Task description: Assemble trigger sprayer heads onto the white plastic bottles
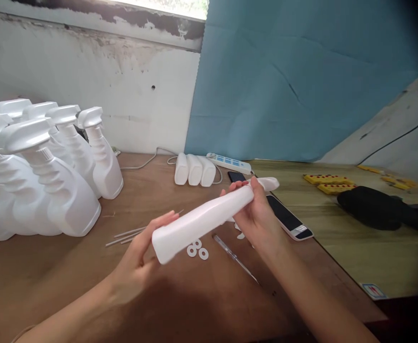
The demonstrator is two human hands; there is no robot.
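Observation:
A white spray bottle (202, 216) lies tilted in the air above the brown table, its trigger head pointing to the upper right. My left hand (143, 250) supports the bottle's base end, thumb and fingers against it. Around the neck, just below the spray head, my right hand (255, 209) is closed. Beneath the bottle lie several small white washers (204, 253) and a clear-handled screwdriver (234, 257). Thin white tubes (125, 237) rest beside my left hand. Small white pieces (240, 235) sit partly hidden below my right hand.
Several white spray bottles (69, 205) stand upright at the left. Three white bottles (194, 170) lie at the back near a power strip (230, 163). A phone-like device (289, 218) lies at the right. Farther right are yellow pieces (332, 183) and a black object (373, 208).

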